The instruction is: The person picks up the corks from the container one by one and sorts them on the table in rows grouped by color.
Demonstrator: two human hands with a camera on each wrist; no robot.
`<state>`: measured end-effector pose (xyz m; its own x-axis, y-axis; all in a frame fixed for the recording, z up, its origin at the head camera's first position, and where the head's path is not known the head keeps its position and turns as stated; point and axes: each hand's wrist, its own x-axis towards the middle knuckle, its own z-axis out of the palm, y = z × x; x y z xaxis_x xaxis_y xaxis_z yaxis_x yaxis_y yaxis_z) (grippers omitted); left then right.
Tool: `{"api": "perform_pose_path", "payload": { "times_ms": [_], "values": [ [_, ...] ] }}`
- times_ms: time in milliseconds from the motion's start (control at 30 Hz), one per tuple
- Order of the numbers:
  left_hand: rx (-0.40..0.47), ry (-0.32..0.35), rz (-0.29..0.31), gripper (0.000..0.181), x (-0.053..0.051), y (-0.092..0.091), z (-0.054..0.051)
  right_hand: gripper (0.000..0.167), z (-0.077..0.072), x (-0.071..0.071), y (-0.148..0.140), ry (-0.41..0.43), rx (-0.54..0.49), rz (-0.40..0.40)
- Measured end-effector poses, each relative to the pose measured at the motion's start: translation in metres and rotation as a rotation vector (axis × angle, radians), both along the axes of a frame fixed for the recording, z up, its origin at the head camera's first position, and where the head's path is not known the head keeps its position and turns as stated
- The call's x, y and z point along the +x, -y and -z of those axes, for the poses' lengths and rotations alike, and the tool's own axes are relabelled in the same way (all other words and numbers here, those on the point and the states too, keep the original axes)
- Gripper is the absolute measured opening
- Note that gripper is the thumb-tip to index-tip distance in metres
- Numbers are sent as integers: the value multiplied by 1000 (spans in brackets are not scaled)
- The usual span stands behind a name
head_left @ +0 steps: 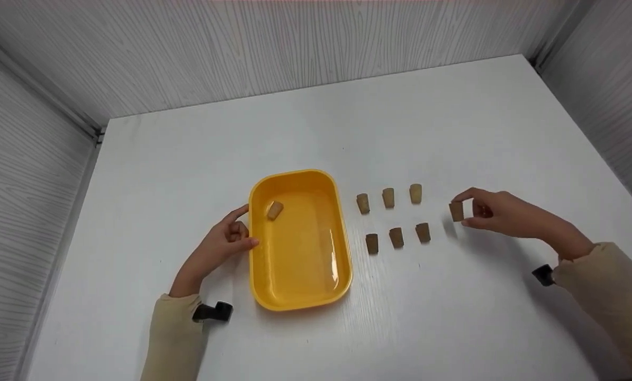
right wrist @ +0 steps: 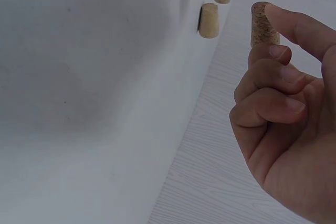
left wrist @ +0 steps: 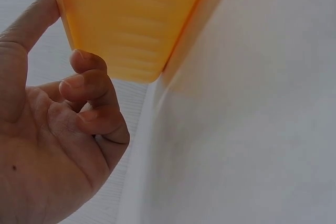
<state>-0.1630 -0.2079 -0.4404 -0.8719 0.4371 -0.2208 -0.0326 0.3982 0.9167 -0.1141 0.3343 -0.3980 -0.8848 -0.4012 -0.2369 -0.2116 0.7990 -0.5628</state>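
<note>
A tapered cork stopper (head_left: 457, 211) is pinched between the thumb and a finger of my right hand (head_left: 501, 213), raised over the table at the right. The right wrist view shows this cork's speckled side (right wrist: 262, 24), with the other fingers curled below it. My left hand (head_left: 215, 246) holds the left rim of a yellow plastic tray (head_left: 348, 259), its thumb lapping over the edge. Inside the tray, near its upper left corner, lies one cork (head_left: 275, 210). From the left wrist view, curled fingers (left wrist: 97, 95) are beside the translucent tray wall (left wrist: 131, 19).
Between the tray and my right hand, several corks stand in two rows; a paler cork (head_left: 415, 193) ends the back row and a darker cork (head_left: 423, 233) ends the front one. The white table (head_left: 215, 143) is bordered by grey wood-grain panels (head_left: 273, 47).
</note>
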Motion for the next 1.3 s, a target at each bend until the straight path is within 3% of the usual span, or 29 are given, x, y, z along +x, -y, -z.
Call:
{"api": "perform_pose_path", "payload": {
  "times_ms": [333,767,1300],
  "values": [
    [17,-4,0,74,0,0,-1,35,11,-1,3,34,77,-33],
    [4,-5,3,74,0,0,2,37,14,0,5,103,173,-42],
    [-17,-3,-4,74,0,1,4,38,18,3,2,113,159,-44]
  ]
}}
